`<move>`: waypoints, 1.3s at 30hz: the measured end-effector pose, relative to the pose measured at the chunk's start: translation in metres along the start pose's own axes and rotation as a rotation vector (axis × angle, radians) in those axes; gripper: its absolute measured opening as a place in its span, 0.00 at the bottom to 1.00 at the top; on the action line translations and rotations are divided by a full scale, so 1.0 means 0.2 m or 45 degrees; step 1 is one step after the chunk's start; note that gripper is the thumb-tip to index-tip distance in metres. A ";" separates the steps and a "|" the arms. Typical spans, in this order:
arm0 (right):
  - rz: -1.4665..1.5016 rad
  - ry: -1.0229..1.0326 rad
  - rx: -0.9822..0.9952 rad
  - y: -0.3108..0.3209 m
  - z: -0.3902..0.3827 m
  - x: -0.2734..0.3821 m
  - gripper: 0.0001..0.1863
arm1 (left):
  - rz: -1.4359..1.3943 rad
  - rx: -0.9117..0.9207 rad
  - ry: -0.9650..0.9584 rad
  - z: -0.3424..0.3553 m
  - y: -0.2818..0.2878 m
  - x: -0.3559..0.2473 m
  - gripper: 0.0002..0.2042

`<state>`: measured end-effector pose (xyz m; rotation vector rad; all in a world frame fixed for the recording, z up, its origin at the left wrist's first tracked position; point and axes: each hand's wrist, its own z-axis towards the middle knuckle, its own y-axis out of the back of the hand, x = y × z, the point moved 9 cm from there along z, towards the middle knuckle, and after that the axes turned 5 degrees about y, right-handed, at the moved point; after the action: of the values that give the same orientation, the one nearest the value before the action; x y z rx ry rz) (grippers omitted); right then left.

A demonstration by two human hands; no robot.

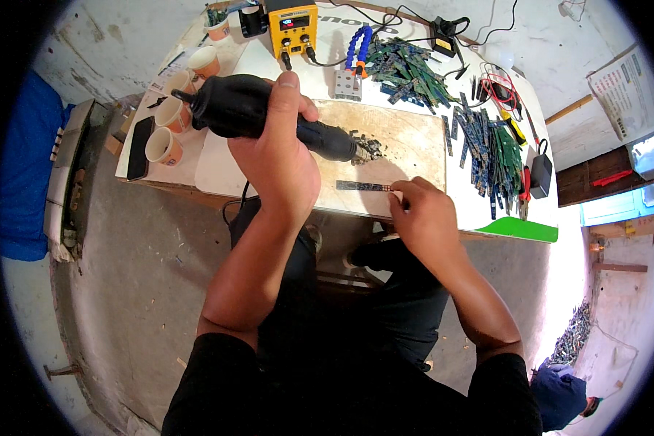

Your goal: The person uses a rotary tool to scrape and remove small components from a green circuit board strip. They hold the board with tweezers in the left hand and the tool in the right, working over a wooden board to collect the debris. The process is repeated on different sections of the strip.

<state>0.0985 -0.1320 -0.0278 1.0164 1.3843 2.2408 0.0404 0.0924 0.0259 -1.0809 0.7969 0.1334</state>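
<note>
My left hand (287,163) is wrapped round a black hot-air gun (232,107), held slantwise above the work board. The gun's metal nozzle points right, at a small heap of dark chips (370,147) on the pale, stained board (414,134). Close to the board's front edge lies a narrow dark circuit board strip (360,186). My right hand (425,214) pinches the strip's right end, and its fingers partly hide whatever else they may hold. The nozzle sits above and slightly left of that hand, apart from the strip.
A yellow soldering station (294,30) stands at the back, beside a blue flexible hose arm (358,47). Circuit board strips are piled behind (407,73) and at right (490,156). Paper cups (165,147) and a phone (140,149) line the left. A person (559,396) is at lower right.
</note>
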 end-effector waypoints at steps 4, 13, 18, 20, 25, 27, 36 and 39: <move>0.362 -0.103 -0.217 0.22 -0.09 -0.13 0.11 | 0.022 0.015 0.034 -0.02 0.00 -0.03 0.07; 1.581 -0.415 -0.798 0.19 -0.31 -0.91 0.15 | 0.216 0.077 0.020 -0.06 -0.05 -0.06 0.07; 1.671 -0.232 -0.837 0.06 -0.32 -1.06 0.15 | 0.270 0.157 0.037 -0.06 -0.09 -0.03 0.07; 1.617 -0.273 -0.898 0.03 -0.32 -1.10 0.15 | 0.313 0.173 0.028 -0.05 -0.08 -0.02 0.08; 1.517 -0.356 -0.963 0.04 -0.32 -1.11 0.15 | 0.355 0.193 0.008 -0.06 -0.10 -0.01 0.07; 1.518 -0.348 -1.020 0.04 -0.33 -1.11 0.14 | 0.380 0.200 0.001 -0.07 -0.11 -0.01 0.07; 1.474 -0.396 -0.983 0.01 -0.34 -1.11 0.13 | 0.415 0.271 -0.001 -0.08 -0.11 0.02 0.07; 1.395 -0.339 -0.974 0.04 -0.33 -1.07 0.11 | 0.405 0.269 -0.001 -0.08 -0.10 0.02 0.07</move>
<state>0.2015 -0.3044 -0.1253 1.8709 -0.3353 2.7205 0.0438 0.0679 0.0347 -0.7500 0.9568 0.3110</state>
